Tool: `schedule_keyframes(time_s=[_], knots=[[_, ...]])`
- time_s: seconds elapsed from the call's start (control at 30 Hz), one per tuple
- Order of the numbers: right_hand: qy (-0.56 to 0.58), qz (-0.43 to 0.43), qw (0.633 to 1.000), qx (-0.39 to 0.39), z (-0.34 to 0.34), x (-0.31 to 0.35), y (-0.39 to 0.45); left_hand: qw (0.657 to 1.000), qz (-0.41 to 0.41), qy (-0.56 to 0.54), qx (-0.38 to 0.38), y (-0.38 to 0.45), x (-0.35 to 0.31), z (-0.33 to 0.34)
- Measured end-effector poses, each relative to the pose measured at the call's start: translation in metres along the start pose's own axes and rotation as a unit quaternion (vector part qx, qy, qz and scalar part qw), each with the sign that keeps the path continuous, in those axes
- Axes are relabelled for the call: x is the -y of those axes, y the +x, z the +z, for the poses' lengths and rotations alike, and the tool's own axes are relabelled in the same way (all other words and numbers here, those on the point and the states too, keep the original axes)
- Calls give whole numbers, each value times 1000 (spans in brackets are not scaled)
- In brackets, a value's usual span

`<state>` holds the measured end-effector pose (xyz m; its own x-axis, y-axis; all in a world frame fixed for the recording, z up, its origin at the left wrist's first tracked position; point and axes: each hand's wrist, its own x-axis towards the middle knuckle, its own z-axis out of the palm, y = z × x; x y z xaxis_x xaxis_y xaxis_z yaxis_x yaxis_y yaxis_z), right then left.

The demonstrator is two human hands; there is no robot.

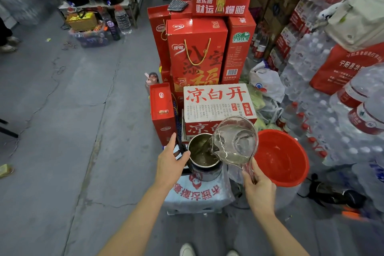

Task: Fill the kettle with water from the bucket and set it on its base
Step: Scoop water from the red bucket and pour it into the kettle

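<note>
- red bucket [291, 174] on floor at right, just beside the wrapped water pack [199, 195]; shallow water inside, most of the inner wall bare
- wrapped water pack, plastic film with red print, carries the kettle [204, 157] toward its far edge; near edge bare
- white carton [216, 102] with red characters right behind the pack, red gift boxes [195, 52] stacked behind and left of it
- kettle: steel, lid swung open and standing up on its left side, mouth facing up; water inside, murky-looking, level well below the rim; base not made out under it
- clear ladle [234, 141], plastic, tilted with lip over the kettle's right rim, handle running down toward camera; water in the bowl, stream running from lip into kettle
- second dark kettle-like item [336, 193] with cord lying on floor right of bucket, blurry
- left hand [171, 162]: at kettle's left side, thumb on the rim edge, index finger extended up along the raised lid, other fingers around the black handle; loosely gripping, not fully closed
- right hand [258, 189]: fist closed around the ladle's handle end, between pack and bucket
- left forearm comes in from bottom centre, angled up right; right forearm from bottom right, angled up left, wrist cocked to tip the ladle
</note>
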<state>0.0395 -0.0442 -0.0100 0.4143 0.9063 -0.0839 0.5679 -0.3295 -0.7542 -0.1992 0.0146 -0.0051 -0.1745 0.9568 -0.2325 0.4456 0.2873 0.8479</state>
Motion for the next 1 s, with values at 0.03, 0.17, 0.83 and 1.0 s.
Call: schedule_keyframes(time_s=[0.03,0.17,0.83,1.0], knots=[[-16,-5,1000,-6,0,3,-1,1000,-1,-1,2,1,1,-1],[-94,-19,995,-6,3,8,1,1000,2,1,-4,2,3,-2],[-335,-316,887,-28,8,6,16,1000,-7,-13,-26,-2,-1,7],[-359,-382,852,9,12,9,24,999,-11,-24,-46,-6,-6,12]])
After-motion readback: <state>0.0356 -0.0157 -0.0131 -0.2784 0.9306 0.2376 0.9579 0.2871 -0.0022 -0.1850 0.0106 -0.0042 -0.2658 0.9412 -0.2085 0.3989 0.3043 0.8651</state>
